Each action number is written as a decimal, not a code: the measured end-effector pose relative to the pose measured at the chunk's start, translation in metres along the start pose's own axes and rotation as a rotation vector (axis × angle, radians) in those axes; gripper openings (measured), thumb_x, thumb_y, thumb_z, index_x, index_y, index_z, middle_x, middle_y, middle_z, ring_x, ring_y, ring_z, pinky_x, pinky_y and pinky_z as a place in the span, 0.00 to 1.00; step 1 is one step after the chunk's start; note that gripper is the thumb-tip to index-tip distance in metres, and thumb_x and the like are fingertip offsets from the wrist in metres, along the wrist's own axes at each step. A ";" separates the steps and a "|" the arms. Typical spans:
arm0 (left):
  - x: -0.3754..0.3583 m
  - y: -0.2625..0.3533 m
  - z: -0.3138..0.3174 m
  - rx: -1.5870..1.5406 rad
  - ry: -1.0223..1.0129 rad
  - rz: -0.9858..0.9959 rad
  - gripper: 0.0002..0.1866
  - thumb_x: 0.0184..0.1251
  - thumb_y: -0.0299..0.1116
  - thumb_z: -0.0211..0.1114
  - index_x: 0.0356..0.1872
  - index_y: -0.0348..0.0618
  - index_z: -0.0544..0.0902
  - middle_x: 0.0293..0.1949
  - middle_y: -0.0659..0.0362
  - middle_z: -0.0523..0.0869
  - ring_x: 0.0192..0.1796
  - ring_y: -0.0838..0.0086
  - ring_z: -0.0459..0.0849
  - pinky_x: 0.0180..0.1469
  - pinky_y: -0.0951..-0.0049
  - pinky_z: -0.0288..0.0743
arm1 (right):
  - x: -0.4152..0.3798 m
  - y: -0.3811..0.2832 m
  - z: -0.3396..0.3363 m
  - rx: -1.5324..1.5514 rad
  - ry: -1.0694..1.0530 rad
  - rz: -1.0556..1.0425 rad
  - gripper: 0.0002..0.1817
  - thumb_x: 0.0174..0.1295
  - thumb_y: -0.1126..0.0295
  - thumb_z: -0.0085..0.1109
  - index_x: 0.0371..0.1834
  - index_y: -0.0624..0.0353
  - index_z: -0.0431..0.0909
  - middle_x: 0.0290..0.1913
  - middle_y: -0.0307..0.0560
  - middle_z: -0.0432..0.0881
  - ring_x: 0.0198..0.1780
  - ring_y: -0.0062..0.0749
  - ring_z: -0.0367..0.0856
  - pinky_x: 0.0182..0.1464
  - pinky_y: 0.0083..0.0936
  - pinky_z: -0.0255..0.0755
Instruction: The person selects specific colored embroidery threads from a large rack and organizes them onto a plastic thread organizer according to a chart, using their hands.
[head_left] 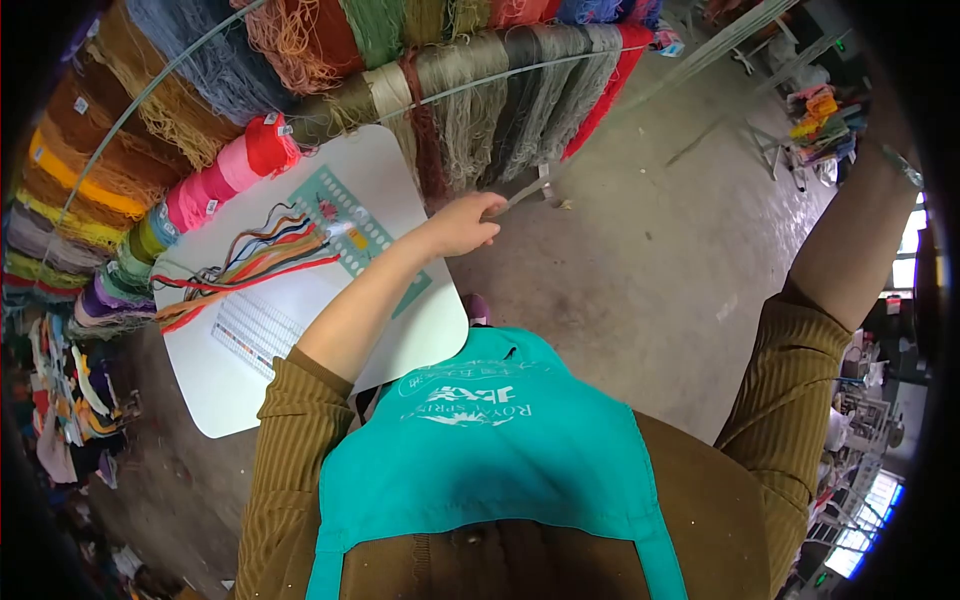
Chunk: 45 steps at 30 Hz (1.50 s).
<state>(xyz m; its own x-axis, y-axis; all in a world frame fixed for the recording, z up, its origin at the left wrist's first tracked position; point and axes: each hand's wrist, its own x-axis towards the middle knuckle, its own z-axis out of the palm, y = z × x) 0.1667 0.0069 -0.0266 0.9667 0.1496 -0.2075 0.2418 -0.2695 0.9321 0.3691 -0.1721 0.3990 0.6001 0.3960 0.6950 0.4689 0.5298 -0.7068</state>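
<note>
My left hand (468, 226) reaches over the right edge of a white board (430, 350), fingers closed on the end of a pale grey thread strand (590, 150). The strand runs taut and blurred toward the upper right. My right arm (850, 230) is stretched out to the far right; its hand fades into the dark edge, so its fingers are hidden. Under my left forearm, a teal card with punched holes (325, 190) lies on the board. Cut thread bundles (270, 250) in red, orange, black and blue rest across it. A printed chart (250, 330) lies below them.
Thread hanks in many colours hang on curved rails (470, 90) at the back and left. Rolled red and pink skeins (235, 170) border the board. A colourful pile (825, 110) stands at the upper right, fabric scraps (75, 400) at the left. Concrete floor (620, 300) lies between.
</note>
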 end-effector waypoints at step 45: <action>-0.154 0.043 -0.018 -0.780 1.090 -0.032 0.22 0.69 0.23 0.65 0.62 0.37 0.72 0.37 0.61 0.85 0.25 0.84 0.75 0.28 0.84 0.67 | -0.301 0.219 0.162 -0.089 -0.891 0.491 0.15 0.61 0.74 0.67 0.51 0.58 0.82 0.23 0.39 0.72 0.24 0.13 0.69 0.24 0.18 0.62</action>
<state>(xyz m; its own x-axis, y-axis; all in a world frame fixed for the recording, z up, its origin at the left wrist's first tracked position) 0.0273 -0.0106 0.0509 0.3142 0.9206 -0.2318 -0.2005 0.3030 0.9317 0.1860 -0.0540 0.0566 0.0557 0.9877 0.1458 0.3695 0.1153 -0.9220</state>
